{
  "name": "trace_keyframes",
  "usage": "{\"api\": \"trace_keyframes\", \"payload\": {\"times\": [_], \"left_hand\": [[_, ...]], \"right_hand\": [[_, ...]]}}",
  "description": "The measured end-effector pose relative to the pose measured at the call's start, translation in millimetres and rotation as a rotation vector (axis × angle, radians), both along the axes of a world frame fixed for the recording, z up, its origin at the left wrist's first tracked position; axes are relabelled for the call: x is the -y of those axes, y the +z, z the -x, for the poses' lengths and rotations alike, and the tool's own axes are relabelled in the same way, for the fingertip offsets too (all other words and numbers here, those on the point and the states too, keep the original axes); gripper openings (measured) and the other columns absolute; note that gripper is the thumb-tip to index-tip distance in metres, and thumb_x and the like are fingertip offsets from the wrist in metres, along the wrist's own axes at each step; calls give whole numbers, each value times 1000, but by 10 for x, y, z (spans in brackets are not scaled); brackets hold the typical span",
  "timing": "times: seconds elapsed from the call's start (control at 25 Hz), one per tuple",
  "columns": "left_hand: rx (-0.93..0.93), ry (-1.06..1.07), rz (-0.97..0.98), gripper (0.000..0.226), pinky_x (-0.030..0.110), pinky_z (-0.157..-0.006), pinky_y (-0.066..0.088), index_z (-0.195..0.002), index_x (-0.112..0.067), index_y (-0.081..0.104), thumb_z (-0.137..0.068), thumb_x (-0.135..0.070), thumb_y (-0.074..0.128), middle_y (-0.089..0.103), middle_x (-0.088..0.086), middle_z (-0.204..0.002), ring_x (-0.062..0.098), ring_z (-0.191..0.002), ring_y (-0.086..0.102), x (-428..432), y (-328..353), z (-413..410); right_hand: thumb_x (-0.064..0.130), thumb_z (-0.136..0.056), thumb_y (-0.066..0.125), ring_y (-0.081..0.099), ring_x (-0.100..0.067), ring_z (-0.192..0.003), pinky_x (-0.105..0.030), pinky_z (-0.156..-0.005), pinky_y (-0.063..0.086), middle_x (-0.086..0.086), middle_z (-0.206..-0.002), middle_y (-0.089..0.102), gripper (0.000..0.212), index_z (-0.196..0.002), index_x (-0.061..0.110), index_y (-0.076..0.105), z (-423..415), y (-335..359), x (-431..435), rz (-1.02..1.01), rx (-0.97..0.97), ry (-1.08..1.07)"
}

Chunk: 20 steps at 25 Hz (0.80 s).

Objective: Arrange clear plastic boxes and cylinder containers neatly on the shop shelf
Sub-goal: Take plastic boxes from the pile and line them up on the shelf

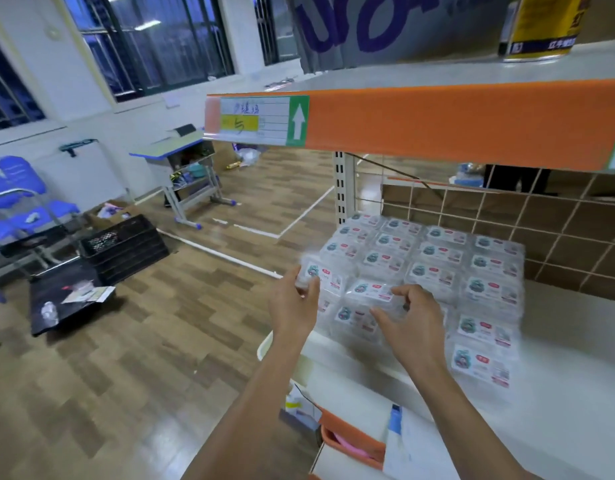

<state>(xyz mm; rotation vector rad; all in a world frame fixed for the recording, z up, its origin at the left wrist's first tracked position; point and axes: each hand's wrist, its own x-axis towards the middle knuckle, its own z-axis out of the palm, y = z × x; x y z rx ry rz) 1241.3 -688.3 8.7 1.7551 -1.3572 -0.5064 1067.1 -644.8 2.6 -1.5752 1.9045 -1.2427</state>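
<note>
Several clear plastic boxes (437,268) with white and teal labels stand stacked in rows on the white shop shelf (558,420). My left hand (294,303) grips the front left box (321,277) at the stack's corner, thumb on its top. My right hand (411,317) has curled fingers on the box beside it (370,291), thumb against the box front below. No cylinder container shows on this shelf level.
An orange shelf edge (437,119) with a price label hangs just above the stack. A yellow can (541,26) stands on the upper shelf. Black crates (122,247), blue chairs (18,202) and a desk (181,157) stand on the wooden floor at left.
</note>
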Motion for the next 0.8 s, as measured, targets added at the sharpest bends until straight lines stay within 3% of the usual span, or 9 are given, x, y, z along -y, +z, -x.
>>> {"api": "trace_keyframes", "payload": {"times": [0.04, 0.12, 0.28, 0.4, 0.52, 0.8], "left_hand": [[30, -6, -16, 38, 35, -85, 48, -119, -15, 60, -90, -39, 54, 66, 6, -98, 19, -87, 61, 46, -21, -46], [88, -24, -51, 37, 38, -83, 48, -111, -12, 61, -90, -40, 53, 65, 8, -99, 24, -94, 60, 125, -29, -108], [149, -118, -108, 25, 31, -61, 41, -85, -13, 55, -91, -37, 50, 58, 0, -71, 27, -81, 61, 276, 5, -144], [180, -175, -107, 35, 32, -68, 43, -107, -8, 61, -92, -37, 50, 68, 11, -93, 26, -86, 63, 413, -51, -150], [135, -194, -103, 43, 27, -77, 43, -129, -12, 51, -94, -37, 51, 66, 6, -112, 19, -86, 63, 448, -38, -129], [121, -207, -81, 42, 37, -80, 52, -125, -15, 50, -93, -41, 53, 68, 8, -98, 24, -87, 64, 504, -97, -151]], "right_hand": [[24, -73, 76, 48, -24, -112, -37, -94, 42, -5, -114, 57, 41, -108, 15, 56, -37, 10, 15, -8, -30, -3], [24, -76, 74, 45, -23, -115, -32, -94, 37, -5, -118, 55, 40, -110, 15, 54, -88, 37, 53, -37, -101, -14], [23, -80, 69, 47, -24, -114, -30, -92, 38, -7, -119, 56, 38, -113, 14, 54, -124, 79, 165, -71, -187, -36], [22, -81, 69, 51, -25, -111, -31, -93, 40, -7, -118, 58, 37, -114, 14, 56, -137, 39, 227, -97, -203, -53], [18, -81, 68, 52, -25, -110, -31, -92, 40, -7, -120, 57, 36, -116, 13, 58, -156, 15, 239, -96, -215, -73], [11, -80, 67, 50, -24, -110, -35, -96, 41, -9, -121, 51, 35, -115, 8, 61, -220, 4, 235, -41, -250, -117]]}}
